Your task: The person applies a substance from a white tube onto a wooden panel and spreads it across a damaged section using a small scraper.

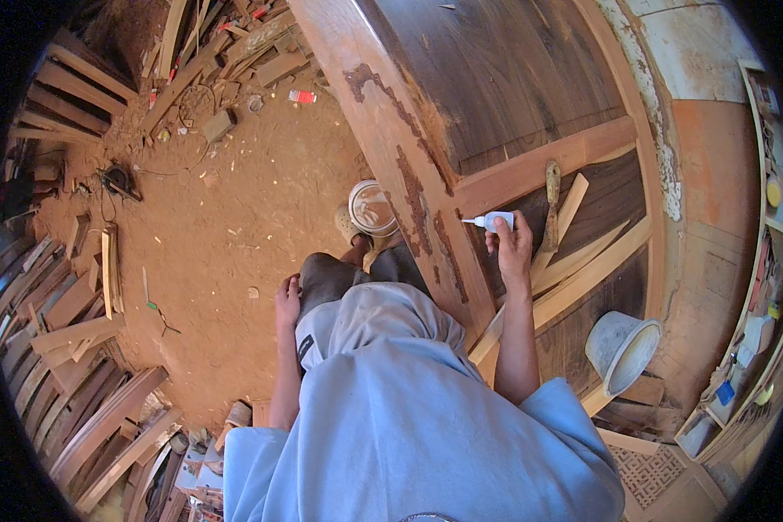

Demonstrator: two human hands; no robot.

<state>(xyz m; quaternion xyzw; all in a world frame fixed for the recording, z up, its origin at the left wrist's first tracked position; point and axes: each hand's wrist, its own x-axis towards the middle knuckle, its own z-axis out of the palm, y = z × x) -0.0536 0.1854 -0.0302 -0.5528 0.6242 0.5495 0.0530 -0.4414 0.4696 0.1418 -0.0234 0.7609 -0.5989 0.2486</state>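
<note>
In my right hand [514, 247] is a small white squeeze bottle [498, 221] with a thin nozzle. The fingers are closed round it, and its tip points left over the frame of a large wooden door panel [422, 187]. Dark brown, ragged patches run along that frame. My left hand [288, 300] lies against my left thigh, fingers extended, holding nothing that I can see. Just right of the bottle, a worn scraper-like tool [552, 196] with a wooden handle rests on the door, beside loose wood strips [567, 213].
A white tub [373, 209] stands by my foot, at the door's left edge. A grey bucket [622, 352] sits tilted at the right. Stacked timber [87, 418] lines the left side; wood scraps [252, 52] lie at the far end of the dirt floor [209, 252].
</note>
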